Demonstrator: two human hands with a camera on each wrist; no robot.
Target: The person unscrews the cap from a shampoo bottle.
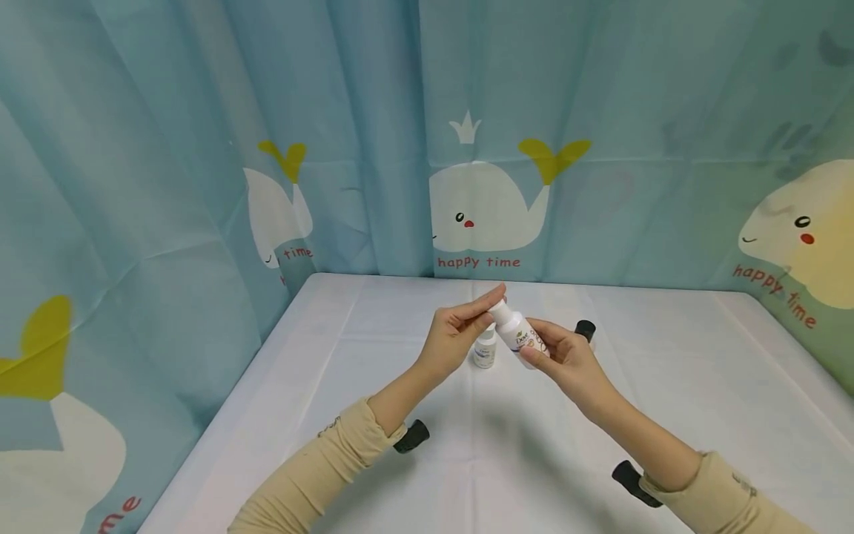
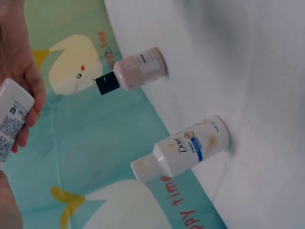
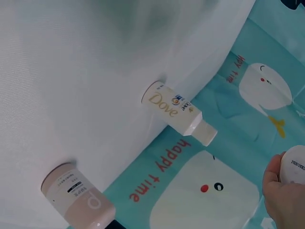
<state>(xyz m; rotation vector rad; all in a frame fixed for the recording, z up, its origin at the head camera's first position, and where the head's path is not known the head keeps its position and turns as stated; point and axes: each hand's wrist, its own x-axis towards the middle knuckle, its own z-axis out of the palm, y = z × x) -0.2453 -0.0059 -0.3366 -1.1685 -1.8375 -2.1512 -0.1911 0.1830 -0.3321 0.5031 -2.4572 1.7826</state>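
A white Dove bottle (image 1: pixel 523 337) is held tilted above the table, its white cap toward my left hand. My right hand (image 1: pixel 567 360) grips the bottle's body, thumb across the front label. With thumb and fingers, my left hand (image 1: pixel 450 337) pinches the cap at the upper end. The left wrist view shows the back label of the held bottle (image 2: pixel 14 112); the right wrist view shows its printed base (image 3: pixel 293 164). Behind the hands a second white Dove bottle (image 2: pixel 190 149) stands upright on the table, partly overlapped in the head view.
A pink bottle (image 2: pixel 143 69) with a black cap stands to the right, mostly hidden behind my right hand in the head view. The white-covered table (image 1: pixel 373 319) ends at a blue curtain (image 1: pixel 373 208) printed with whales. Each wrist carries a black camera (image 1: pixel 411 436).
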